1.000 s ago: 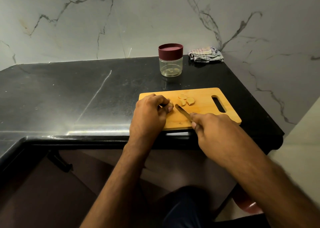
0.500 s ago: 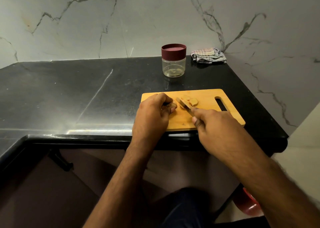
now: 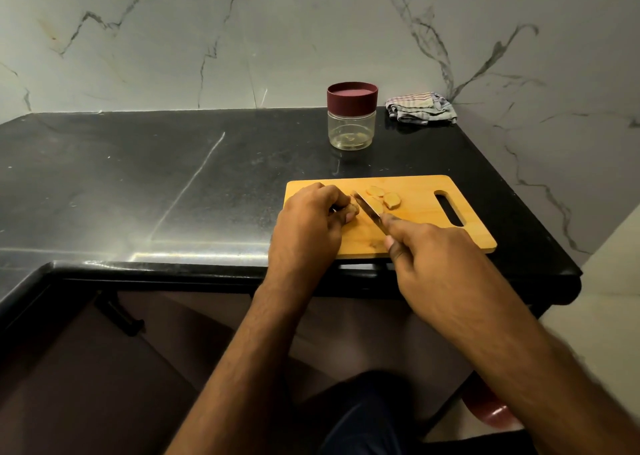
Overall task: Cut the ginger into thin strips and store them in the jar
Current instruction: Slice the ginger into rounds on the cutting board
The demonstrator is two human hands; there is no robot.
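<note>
Marble-veined wall tiles fill the upper half of the frame, and below them a black stone bench (image 3: 138,184) runs across the middle, its front edge turning a corner at the lower left. A wooden cutting board (image 3: 433,236) is laid at the right of centre, close to the front edge, presumably so that both arms can reach it without stretching; its handle slot is turned to the right, away from the cutting. The remaining ginger piece (image 3: 352,209) is pinned to the board near its left end by the left hand (image 3: 308,219), whose grip is clamped on it with the fingers curled over, probably to keep the fingertips back from the edge. The knife (image 3: 369,212) is held by the right hand (image 3: 436,257), the grip closed round the handle and the forefinger laid along the blade, which would steady a fine cut; the blade slants up to the left and its tip is just beside the held piece. Three cut slices (image 3: 384,198) lie just right of the blade, apparently pushed aside to keep the cutting spot free. These are rounds, not strips, so the slicing is judged to be at an early stage. The jar (image 3: 351,129) is stood upright beyond the board, well apart from it, with its dark red lid (image 3: 352,98) on; nothing is seen inside it. A folded checked cloth (image 3: 420,108) is left in the far corner to the right of the jar.
</note>
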